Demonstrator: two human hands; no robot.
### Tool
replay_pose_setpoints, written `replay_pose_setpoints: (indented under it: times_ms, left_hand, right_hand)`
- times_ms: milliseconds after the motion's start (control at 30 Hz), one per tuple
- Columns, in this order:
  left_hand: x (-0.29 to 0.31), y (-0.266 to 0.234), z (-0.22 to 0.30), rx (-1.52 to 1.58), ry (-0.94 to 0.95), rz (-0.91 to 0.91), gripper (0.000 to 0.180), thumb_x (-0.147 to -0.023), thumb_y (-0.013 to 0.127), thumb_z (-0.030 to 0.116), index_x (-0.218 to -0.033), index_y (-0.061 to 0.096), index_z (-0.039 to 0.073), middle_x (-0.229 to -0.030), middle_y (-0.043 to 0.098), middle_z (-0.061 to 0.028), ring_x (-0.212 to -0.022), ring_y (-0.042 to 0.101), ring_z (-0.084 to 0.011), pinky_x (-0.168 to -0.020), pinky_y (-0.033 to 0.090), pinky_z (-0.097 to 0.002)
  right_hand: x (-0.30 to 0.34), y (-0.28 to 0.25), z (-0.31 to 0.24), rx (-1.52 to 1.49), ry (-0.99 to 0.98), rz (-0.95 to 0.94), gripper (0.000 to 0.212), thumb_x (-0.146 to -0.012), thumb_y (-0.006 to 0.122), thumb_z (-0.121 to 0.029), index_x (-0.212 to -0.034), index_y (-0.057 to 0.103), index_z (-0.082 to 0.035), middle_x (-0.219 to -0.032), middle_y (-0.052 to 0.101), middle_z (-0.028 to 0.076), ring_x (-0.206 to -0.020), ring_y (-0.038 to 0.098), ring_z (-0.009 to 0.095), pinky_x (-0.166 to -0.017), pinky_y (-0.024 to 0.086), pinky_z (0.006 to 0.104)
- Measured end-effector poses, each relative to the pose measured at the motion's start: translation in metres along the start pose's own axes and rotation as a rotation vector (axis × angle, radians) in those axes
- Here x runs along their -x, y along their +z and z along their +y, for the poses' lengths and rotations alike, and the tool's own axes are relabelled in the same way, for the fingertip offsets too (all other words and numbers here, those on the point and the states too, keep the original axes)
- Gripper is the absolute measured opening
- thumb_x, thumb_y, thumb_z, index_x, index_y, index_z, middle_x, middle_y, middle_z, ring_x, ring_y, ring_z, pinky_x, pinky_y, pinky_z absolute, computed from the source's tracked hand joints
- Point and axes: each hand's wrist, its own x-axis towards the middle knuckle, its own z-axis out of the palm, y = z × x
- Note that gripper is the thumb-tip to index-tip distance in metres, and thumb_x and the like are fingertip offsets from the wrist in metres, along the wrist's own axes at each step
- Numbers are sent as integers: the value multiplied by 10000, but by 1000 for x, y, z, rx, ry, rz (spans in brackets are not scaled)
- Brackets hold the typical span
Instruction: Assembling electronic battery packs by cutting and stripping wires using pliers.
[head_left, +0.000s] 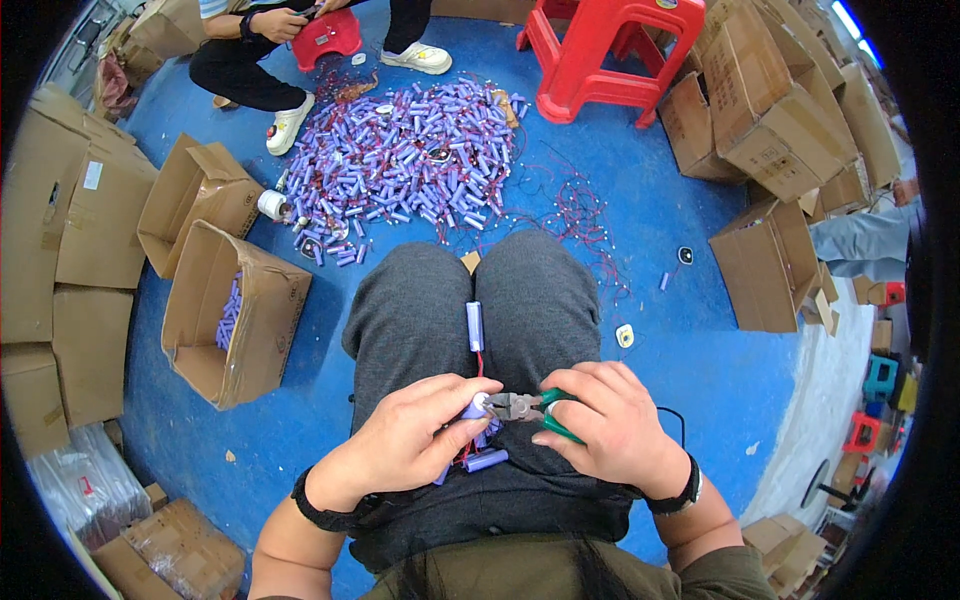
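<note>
My left hand (412, 428) pinches a purple cylindrical battery cell (473, 409) by its sides, its white end turned toward the right. In my right hand (612, 428) are cutting pliers with green handles (515, 406). Their metal jaws meet the white end of the cell; whether they grip it or a wire there is too small to tell. Another purple cell (474, 326) lies on my lap between the knees, with a red wire running down from it. Closer to me, below my left hand, a further cell (486, 460) rests on the grey trousers among others partly hidden.
Ahead on the blue floor spreads a large pile of purple cells (400, 160), with loose red wires (575, 205) to its right. An open carton (255, 345) holding cells stands at left. A person (255, 65) sits beyond the pile. Red stools (610, 60) and cartons (760, 260) stand right.
</note>
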Motion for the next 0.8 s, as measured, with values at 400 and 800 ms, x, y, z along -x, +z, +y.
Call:
replay_pose_setpoints:
  times_ms: [400,800]
  left_hand:
    - [-1,-10,-11,-35,171,-237,289,-785,635,83,-1059,568,16,-907,617,-131,-832,619,-258,-725,490,-317]
    - [-1,3,-27,1002,-352,629,207,-821,643,112,-984,535,41,-892,622,-108,-760,614,-155,-654,517,-260]
  right_hand:
    - [8,-5,14,-1473,405,-206,291,-887,560,-315,-824,557,-31,-744,584,47,-668,543,137,-620,423,268]
    - [23,-49,47,537,526,36,236,-674,713,-163,-732,529,-27,-1015,569,136,-930,540,327,-760,435,413]
